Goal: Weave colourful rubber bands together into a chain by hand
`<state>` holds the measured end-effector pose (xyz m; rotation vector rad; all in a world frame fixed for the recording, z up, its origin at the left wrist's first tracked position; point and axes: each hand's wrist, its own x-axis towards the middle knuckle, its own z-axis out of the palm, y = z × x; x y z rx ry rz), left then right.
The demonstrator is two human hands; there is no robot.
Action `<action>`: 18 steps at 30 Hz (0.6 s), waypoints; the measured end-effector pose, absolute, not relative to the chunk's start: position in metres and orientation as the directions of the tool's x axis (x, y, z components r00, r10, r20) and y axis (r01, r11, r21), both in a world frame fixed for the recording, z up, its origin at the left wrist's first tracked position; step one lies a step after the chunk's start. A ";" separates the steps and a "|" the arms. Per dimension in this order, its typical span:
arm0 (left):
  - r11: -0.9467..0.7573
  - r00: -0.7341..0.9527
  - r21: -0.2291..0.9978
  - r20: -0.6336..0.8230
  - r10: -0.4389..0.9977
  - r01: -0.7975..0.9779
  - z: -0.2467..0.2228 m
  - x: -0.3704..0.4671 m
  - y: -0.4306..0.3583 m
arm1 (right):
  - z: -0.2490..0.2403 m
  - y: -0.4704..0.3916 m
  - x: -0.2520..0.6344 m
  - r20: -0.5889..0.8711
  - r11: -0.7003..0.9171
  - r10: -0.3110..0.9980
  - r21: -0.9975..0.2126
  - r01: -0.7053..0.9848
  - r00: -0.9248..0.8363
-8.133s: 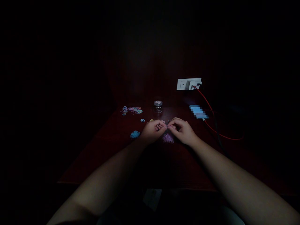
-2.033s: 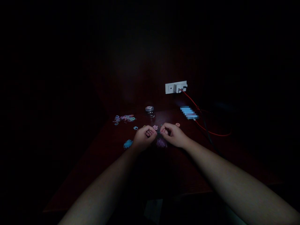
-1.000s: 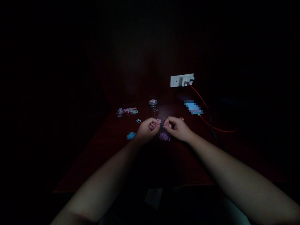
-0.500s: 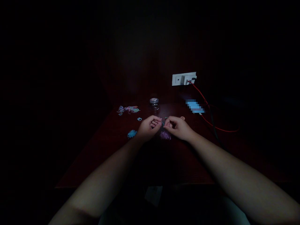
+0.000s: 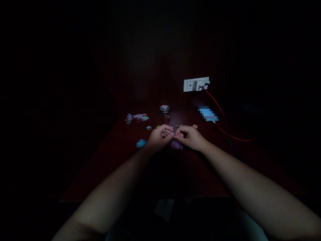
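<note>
My left hand [image 5: 160,138] and my right hand [image 5: 190,137] meet over the dark red table, thumbs and forefingers pinched and fingertips touching. A small teal rubber band [image 5: 174,132] shows as a sliver between them; my fingers hide most of it. Just below the fingertips lies a heap of purple rubber bands [image 5: 177,145]. Beside my left wrist is a heap of blue rubber bands [image 5: 141,143]. A few loose bands lie beyond the hands, among them a light blue one [image 5: 148,128] and an orange one [image 5: 195,126].
A lidded clear jar [image 5: 165,111] stands behind my hands. Mixed coloured bands [image 5: 137,117] lie tangled at the back left. At the back right, a pixelated phone-like device [image 5: 208,114] has a red cable [image 5: 233,136] running beside a dark cord. Above is a wall socket [image 5: 190,85] with a plug.
My right hand has shifted slightly left, closing the small gap between the fingertips. Less of the teal band shows, and a yellowish band has come into sight behind my left hand.
</note>
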<state>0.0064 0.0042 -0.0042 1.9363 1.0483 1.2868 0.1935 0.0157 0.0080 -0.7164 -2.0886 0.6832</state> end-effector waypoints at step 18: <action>-0.555 0.205 0.760 0.516 0.832 0.339 -0.003 0.007 0.003 | 0.004 0.018 0.194 0.493 0.649 0.721 -0.727 0.223 -0.487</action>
